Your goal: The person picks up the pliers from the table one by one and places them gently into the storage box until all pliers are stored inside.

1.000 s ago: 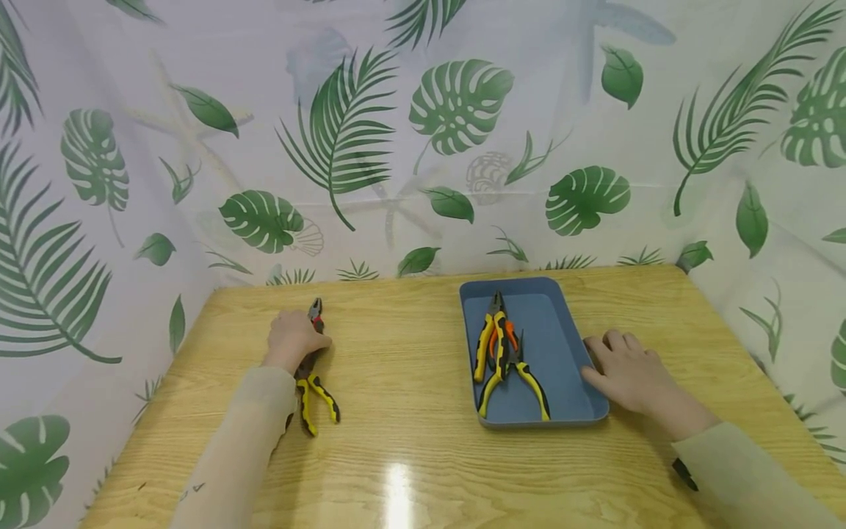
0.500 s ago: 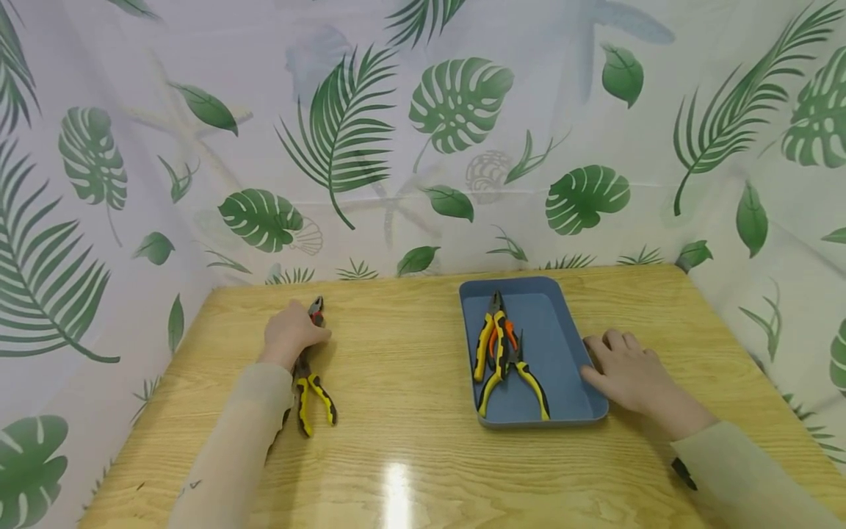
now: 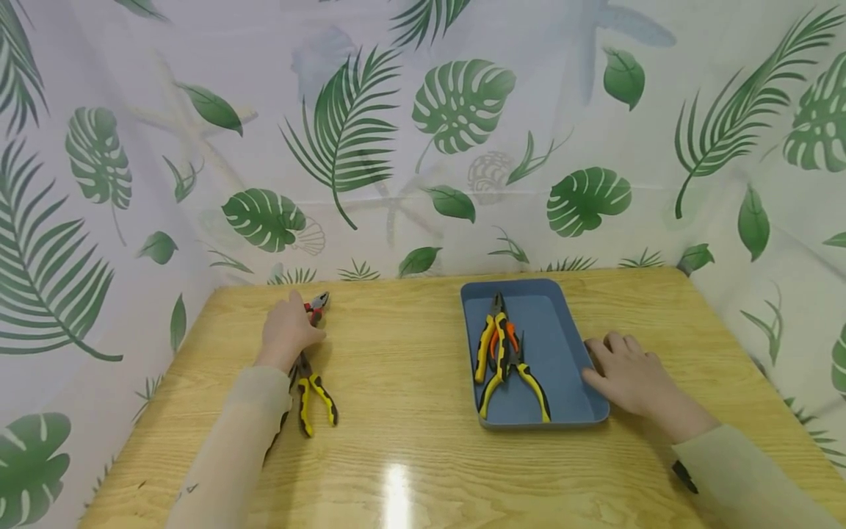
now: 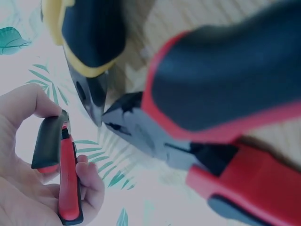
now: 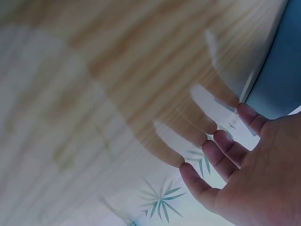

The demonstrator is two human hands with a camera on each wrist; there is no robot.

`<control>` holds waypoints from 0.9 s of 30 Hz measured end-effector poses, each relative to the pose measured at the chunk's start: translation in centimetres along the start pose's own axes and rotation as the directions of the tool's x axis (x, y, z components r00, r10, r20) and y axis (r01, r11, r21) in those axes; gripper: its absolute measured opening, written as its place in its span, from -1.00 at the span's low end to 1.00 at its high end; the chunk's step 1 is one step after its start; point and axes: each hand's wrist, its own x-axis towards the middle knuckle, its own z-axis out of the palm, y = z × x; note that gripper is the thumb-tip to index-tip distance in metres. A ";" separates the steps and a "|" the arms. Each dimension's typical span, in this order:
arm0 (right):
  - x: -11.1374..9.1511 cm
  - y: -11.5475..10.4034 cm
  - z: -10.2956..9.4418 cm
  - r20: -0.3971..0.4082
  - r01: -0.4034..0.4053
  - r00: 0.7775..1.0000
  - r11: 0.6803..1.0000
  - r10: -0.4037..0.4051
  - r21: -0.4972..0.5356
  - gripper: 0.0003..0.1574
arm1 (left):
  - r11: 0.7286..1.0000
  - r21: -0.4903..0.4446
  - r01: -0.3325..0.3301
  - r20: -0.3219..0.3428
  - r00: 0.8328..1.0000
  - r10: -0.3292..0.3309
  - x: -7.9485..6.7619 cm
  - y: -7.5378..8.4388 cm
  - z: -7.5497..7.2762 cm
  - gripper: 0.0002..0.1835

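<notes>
My left hand (image 3: pixel 288 334) grips a pair of red-and-black pliers (image 3: pixel 317 314) on the left side of the table; its metal head points away and to the right. In the left wrist view, thumb and fingers wrap round the red-and-black handles (image 4: pixel 69 183). Just below that hand lie yellow-and-black pliers (image 3: pixel 319 397), handles spread, with their upper part hidden. Another red-and-black pair (image 4: pixel 141 127) looms close to the left wrist camera. My right hand (image 3: pixel 628 371) rests at the right side of the blue tray (image 3: pixel 551 330), its fingers loosely bent and thumb at the rim.
Inside the tray, along its left side, lie several pliers, among them a yellow-and-black pair (image 3: pixel 501 345) and an orange-handled one (image 3: pixel 512 336). A leaf-printed cloth (image 3: pixel 423 220) stands behind and beside the wooden table (image 3: pixel 403 353).
The left hand shifts slightly away and to the left, and the head of the gripped pliers turns to the right, showing more red. The right hand and tray hold still.
</notes>
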 end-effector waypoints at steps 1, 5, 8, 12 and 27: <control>0.0 0.0 0.0 -0.001 0.000 1.000 1.000 0.000 -0.001 -0.23 | 1.000 -0.001 -0.004 -0.010 1.000 0.004 0.0 0.0 0.0 -0.32; 0.0 -0.1 0.0 -0.002 0.001 1.000 1.000 -0.001 -0.006 -0.24 | 1.000 0.009 -0.008 -0.031 0.999 0.008 0.0 0.0 -0.1 -0.31; -0.1 -0.1 -0.1 -0.003 0.003 1.000 1.000 -0.003 -0.009 -0.25 | 1.000 0.023 -0.017 -0.045 0.999 0.018 -0.1 0.1 -0.2 -0.28; -0.1 -0.2 -0.2 0.000 0.002 1.000 1.000 -0.002 -0.008 -0.24 | 0.998 0.046 -0.031 -0.068 0.997 0.034 -0.2 0.2 -0.2 -0.26; 0.1 -0.2 -0.2 0.019 -0.013 1.000 1.000 0.013 0.003 -0.23 | 0.992 0.093 -0.081 -0.053 0.995 0.086 -0.3 1.0 0.0 -0.30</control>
